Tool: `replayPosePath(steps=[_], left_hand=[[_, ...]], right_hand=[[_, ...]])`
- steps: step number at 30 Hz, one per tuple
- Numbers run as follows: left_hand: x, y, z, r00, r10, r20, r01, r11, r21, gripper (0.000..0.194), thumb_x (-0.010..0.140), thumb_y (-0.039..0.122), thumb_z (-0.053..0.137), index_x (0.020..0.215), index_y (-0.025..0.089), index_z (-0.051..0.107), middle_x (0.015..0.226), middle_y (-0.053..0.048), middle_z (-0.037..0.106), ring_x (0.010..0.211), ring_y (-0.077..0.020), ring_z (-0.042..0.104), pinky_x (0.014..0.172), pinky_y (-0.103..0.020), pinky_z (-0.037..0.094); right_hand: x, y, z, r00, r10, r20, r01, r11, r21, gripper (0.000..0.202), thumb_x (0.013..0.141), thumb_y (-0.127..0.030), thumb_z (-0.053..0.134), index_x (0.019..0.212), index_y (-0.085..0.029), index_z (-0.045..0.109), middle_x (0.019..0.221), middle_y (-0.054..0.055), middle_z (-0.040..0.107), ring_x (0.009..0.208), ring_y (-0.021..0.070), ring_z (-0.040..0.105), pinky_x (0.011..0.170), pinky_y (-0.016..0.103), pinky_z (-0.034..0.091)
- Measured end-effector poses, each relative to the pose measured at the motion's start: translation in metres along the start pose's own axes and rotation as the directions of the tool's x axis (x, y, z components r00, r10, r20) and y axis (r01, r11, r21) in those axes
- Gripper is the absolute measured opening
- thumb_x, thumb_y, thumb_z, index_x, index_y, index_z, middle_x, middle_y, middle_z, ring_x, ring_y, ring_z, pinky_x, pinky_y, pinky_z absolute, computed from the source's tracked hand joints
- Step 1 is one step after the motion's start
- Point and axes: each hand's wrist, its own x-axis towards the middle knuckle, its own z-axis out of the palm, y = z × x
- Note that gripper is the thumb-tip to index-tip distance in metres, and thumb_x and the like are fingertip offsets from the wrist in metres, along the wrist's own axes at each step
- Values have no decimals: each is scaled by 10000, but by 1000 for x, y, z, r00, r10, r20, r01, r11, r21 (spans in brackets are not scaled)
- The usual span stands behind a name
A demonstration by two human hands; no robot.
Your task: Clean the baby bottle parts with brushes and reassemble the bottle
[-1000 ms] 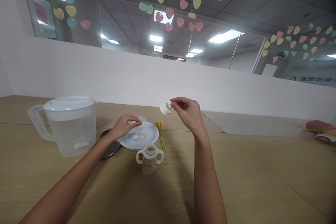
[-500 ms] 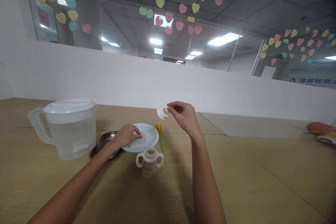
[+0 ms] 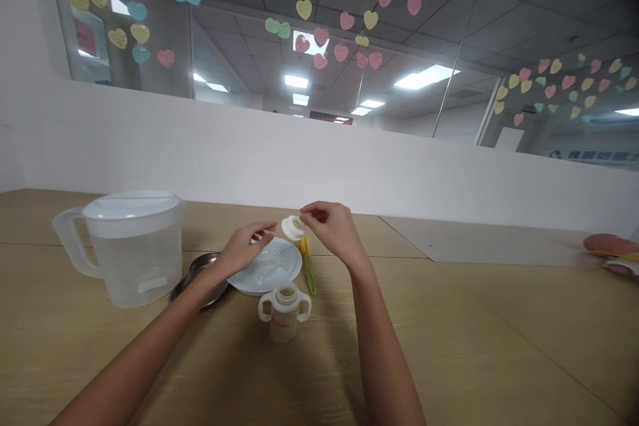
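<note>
Right hand (image 3: 332, 229): pinching translucent, white-ringed plastic bottle top (image 3: 292, 229)
Left hand (image 3: 241, 251): reaching nearby, fingers slightly parted
Bottle top: apparently being positioned, needing a steady pinch

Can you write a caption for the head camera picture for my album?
A right hand holds a bottle top above an open two-handled bottle.

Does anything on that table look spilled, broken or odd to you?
I see nothing spilled or broken on the table. The two-handled bottle stands upright but open; its likely top is tilted in the right hand, so that isn't really odd.
</note>
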Motion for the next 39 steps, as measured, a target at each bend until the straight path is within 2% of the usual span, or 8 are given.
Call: replayPosePath(steps=[3, 7, 12, 19, 22, 27, 31, 39], left_hand=[[-4, 36, -9, 1000, -5, 14, 10, 939, -343, 516, 821, 472, 458, 1238, 170, 506, 1289, -97, 506, 1129, -242, 508, 894, -336, 440], [-11, 56, -5, 993, 104, 64, -68, 906, -418, 587, 764, 441, 571, 1286, 201, 453, 1326, -82, 470, 1183, -243, 463, 955, -352, 409], [-9, 49, 0, 997, 50, -53, -63, 957, -282, 656, 667, 413, 665, 1235, 131, 497, 1195, -105, 581, 1046, -246, 565, 916, -387, 443], [-16, 63, -1, 977, 158, -145, -155, 987, 35, 451, 712, 381, 627, 1114, 180, 589, 1078, -47, 649, 975, -219, 597, 844, -310, 464], [-18, 68, 1, 965, 172, -196, -143, 978, 153, 355, 723, 370, 616, 1020, 174, 624, 993, -40, 675, 891, -214, 620, 766, -294, 478], [-19, 67, 1, 932, 224, -284, -145, 951, 275, 328, 724, 335, 614, 1014, 181, 613, 1016, -45, 668, 922, -216, 615, 779, -293, 476], [-21, 70, -2, 905, 259, -338, -144, 933, 328, 362, 752, 345, 576, 1080, 192, 583, 1084, -47, 644, 989, -222, 591, 843, -309, 455], [-18, 63, -7, 959, 170, -227, -99, 950, 296, 360, 715, 307, 572, 1061, 220, 622, 1070, -29, 652, 964, -244, 593, 838, -319, 456]], right_hand=[[1, 1, 10, 1000, -10, 21, 11, 1000, -10, 125, 710, -192, 579, 766, -155, 686, 709, 29, 679, 659, 129, 610, 623, 233, 460], [2, -1, 20, 999, -44, 29, 44, 999, 6, 139, 722, -196, 564, 782, -162, 685, 697, 19, 671, 640, 120, 596, 624, 230, 450], [0, -5, 28, 1000, -18, -4, 18, 997, 69, 178, 741, -305, 557, 807, -158, 632, 664, 6, 626, 617, 109, 563, 596, 213, 431], [-2, -6, 41, 997, 68, -39, -77, 940, -332, 413, 751, -579, 467, 617, -189, 485, 567, 3, 524, 535, 118, 427, 504, 230, 260], [0, -2, 40, 994, 97, -41, -105, 918, -382, 515, 762, -631, 402, 493, -192, 413, 487, 3, 443, 492, 114, 360, 493, 245, 216], [3, 7, 48, 987, 135, 89, -135, 991, -6, 539, 723, -646, 444, 454, -190, 342, 440, -45, 297, 446, 78, 284, 450, 236, 192], [6, 13, 63, 979, 148, 143, -189, 918, 348, 494, 705, -626, 481, 514, -190, 350, 473, -61, 289, 457, 65, 278, 433, 217, 215], [4, 19, 64, 990, -106, 88, 106, 994, 11, 447, 886, -428, 307, 558, -161, 448, 534, -15, 449, 526, 88, 380, 502, 222, 273]])
